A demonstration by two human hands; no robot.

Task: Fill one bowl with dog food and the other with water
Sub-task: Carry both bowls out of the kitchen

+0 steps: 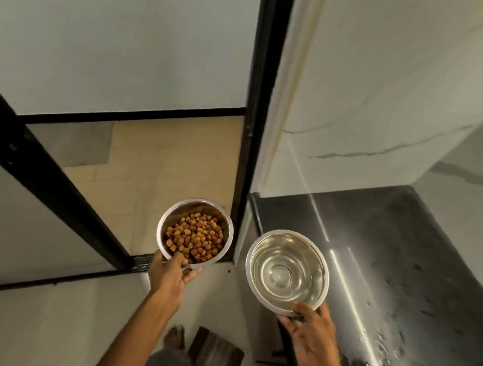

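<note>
Right of centre, low in the frame, the larger steel bowl [287,272] is held at its near rim by the right hand [308,333], thumb over the edge, above the dark counter's [391,241] front edge. It looks shiny, with clear water inside. Just left of it, apart, the smaller steel bowl [194,233] sits gripped in the left hand [169,278], fingers beneath. Brown kibble [193,237] covers its bottom.
</note>
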